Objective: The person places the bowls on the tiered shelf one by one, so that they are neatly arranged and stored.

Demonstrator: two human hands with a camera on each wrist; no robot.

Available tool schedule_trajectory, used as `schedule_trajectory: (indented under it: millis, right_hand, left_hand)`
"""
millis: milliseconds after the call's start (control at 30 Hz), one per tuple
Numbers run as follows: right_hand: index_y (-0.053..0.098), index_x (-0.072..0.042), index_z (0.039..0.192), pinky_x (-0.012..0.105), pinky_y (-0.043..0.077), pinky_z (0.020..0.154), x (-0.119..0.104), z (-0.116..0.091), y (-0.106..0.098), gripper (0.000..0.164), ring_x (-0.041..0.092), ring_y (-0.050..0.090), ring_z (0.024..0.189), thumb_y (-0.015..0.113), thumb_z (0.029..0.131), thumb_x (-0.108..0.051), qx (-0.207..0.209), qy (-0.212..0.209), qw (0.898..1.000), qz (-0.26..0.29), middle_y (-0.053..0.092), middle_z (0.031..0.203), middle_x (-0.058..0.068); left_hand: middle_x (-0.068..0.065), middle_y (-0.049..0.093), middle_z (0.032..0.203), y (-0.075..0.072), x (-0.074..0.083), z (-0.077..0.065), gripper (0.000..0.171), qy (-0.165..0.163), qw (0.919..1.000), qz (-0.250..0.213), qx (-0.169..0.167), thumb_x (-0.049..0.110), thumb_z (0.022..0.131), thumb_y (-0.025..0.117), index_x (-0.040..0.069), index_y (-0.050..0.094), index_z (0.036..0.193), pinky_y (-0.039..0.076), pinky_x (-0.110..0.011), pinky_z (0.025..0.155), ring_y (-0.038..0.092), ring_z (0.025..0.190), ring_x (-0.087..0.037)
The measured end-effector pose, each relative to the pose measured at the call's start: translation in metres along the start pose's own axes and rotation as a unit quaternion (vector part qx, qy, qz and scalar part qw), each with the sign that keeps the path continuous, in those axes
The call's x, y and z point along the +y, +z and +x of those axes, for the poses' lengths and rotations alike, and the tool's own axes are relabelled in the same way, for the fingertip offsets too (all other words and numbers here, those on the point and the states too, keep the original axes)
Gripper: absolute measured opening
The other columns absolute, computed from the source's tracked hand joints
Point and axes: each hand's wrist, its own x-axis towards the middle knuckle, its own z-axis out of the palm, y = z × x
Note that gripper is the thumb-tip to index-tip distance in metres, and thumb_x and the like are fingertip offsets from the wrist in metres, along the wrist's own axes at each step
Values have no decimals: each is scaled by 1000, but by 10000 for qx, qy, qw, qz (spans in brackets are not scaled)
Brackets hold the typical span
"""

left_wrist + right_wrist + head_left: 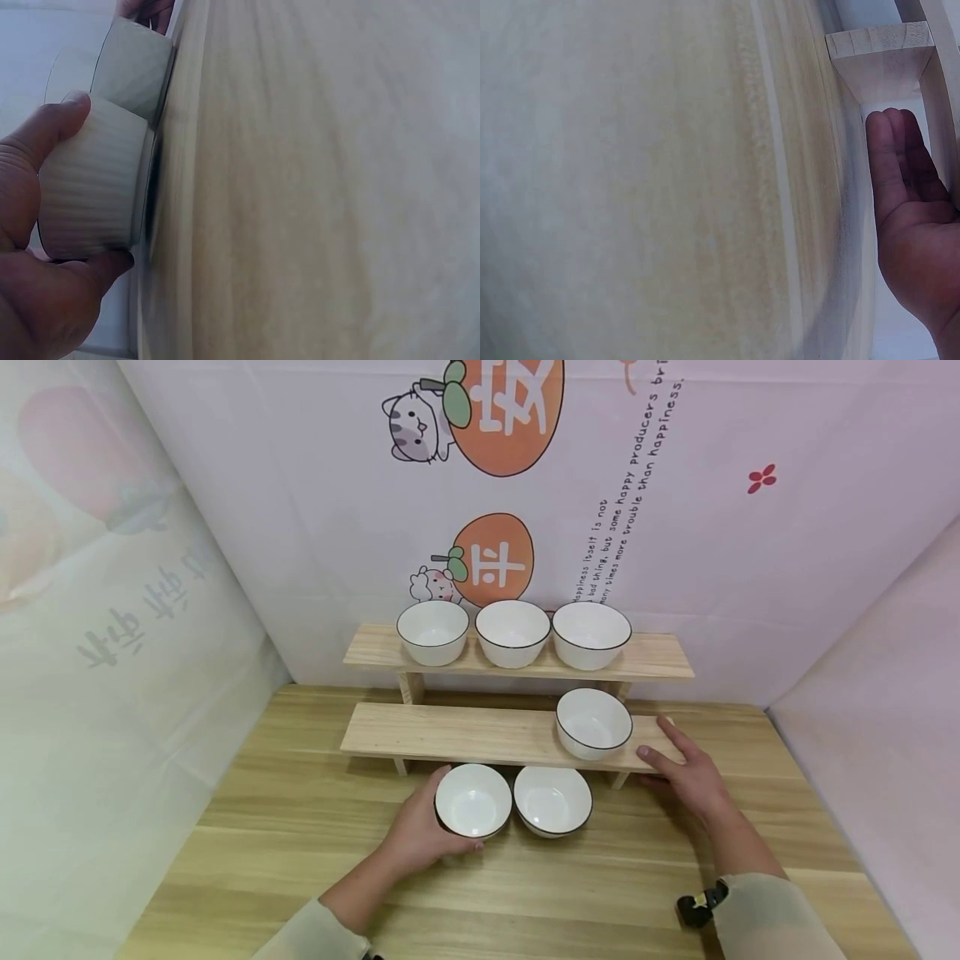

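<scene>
My left hand (422,828) grips a white bowl (474,802) with a dark rim, thumb on the near side and fingers round the far left. In the left wrist view, thumb and fingers span the ribbed wall of this bowl (94,180). A second white bowl (552,802) stands right beside it, in front of the lower shelf. My right hand (693,777) holds the right end of the lower wooden shelf (450,732), with thumb and forefinger on top. Its other fingers (885,161) reach under the board, near a support leg (881,56).
One white bowl (593,724) sits on the lower shelf, towards its right end. Three more, including the middle bowl (513,633), line the upper shelf (656,657). Both shelves stand on a wood-grain table (585,902), against a printed backdrop (315,527).
</scene>
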Motion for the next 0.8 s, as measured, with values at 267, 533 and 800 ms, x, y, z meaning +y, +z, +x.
schedule_trajectory:
  millis: [267, 533, 800]
  right_hand:
    - [11, -36, 167, 23, 57, 87, -1, -1, 2, 94, 38, 48, 136, 71, 97, -52, 5, -38, 9999, 153, 8, 170, 26]
    - [11, -32, 167, 31, 58, 90, -6, -4, 2, 94, 37, 49, 134, 72, 97, -49, -38, 42, 9997, 236, 8, 170, 26]
    - [12, -34, 167, 30, 58, 91, -4, -2, 2, 94, 35, 51, 133, 72, 96, -50, -23, 72, 9997, 218, 8, 170, 25]
  left_hand:
    - [-7, 58, 141, -6, 8, -2, 122, 77, 9999, -59, -48, 34, 52, 106, 18, 42, 156, 47, -53, 105, 59, 126, -28]
    - [2, 60, 140, -14, 19, 2, 117, 178, 9994, -301, -47, 29, 52, 106, 27, 46, 152, 47, -49, 106, 60, 125, -23]
    - [7, 59, 139, -20, 30, 9, 113, 149, 9992, -381, 44, 31, 52, 106, 34, 49, 149, 48, -49, 104, 59, 124, -21]
